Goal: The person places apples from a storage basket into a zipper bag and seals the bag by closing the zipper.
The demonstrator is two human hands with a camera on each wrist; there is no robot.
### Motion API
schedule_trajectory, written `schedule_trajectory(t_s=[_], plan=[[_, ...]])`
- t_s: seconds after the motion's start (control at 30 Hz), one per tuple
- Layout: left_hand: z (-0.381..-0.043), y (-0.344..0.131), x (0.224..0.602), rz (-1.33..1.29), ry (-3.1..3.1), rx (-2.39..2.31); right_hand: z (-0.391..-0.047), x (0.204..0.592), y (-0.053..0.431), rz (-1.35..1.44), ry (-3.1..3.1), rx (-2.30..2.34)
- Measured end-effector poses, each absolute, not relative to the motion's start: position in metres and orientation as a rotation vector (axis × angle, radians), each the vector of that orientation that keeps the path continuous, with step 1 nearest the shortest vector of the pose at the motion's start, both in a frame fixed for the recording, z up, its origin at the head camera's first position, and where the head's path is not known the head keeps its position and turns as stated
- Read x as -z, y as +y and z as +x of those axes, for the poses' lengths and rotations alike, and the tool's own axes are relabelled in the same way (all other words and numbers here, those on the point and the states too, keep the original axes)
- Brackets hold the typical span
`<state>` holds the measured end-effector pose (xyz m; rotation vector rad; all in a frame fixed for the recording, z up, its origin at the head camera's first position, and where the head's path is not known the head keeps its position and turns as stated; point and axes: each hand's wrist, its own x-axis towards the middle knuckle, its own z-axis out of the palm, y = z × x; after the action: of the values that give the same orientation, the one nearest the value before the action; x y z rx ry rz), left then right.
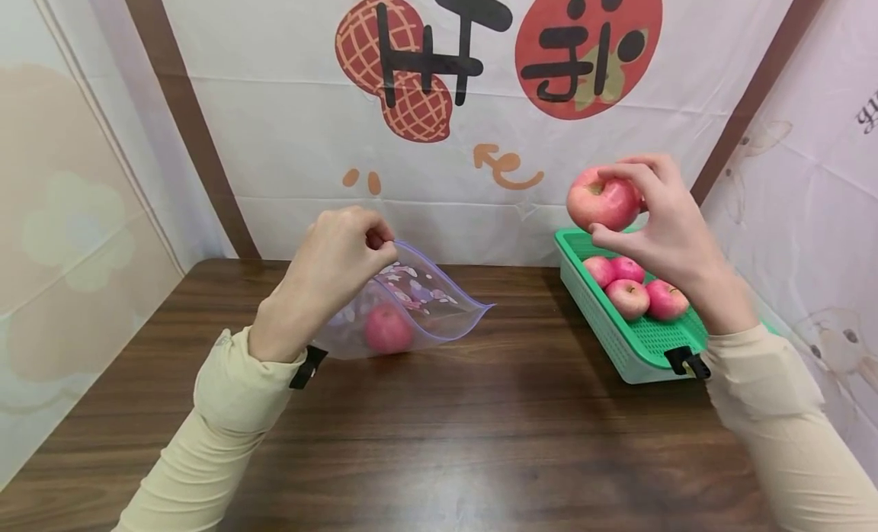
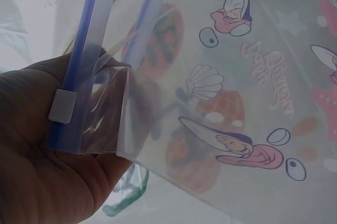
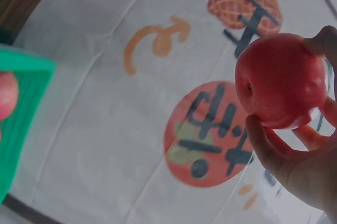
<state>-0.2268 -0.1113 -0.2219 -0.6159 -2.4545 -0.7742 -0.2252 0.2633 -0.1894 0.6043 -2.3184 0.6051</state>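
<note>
Above the green basket point(image 1: 617, 349), apple point(image 1: 602, 200) gripped in right hand point(image 1: 661, 219)

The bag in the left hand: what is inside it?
One apple shows through the clear bag, low near the table. The left hand covers the bag's near corner, so anything there is hidden.

Head view from above looking forward and down over table point(image 1: 439, 410), left wrist view close against bag point(image 2: 237, 103), right wrist view upward at apple point(image 3: 281, 79), banner point(image 1: 480, 97) shared
</note>
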Motion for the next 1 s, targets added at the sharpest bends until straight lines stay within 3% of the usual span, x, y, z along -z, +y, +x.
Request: schedule_trajectory(t_s=[0.47, 1.0], plan=[[-0.225, -0.109, 0.221, -0.619, -2.478, 0.774, -0.218, 0.179, 0.203, 0.929, -2.208, -0.661], [-0.225, -0.11, 0.223, -0.607, -2.477, 0.762, -0.217, 0.191, 0.155, 1.086, -2.274, -0.613]])
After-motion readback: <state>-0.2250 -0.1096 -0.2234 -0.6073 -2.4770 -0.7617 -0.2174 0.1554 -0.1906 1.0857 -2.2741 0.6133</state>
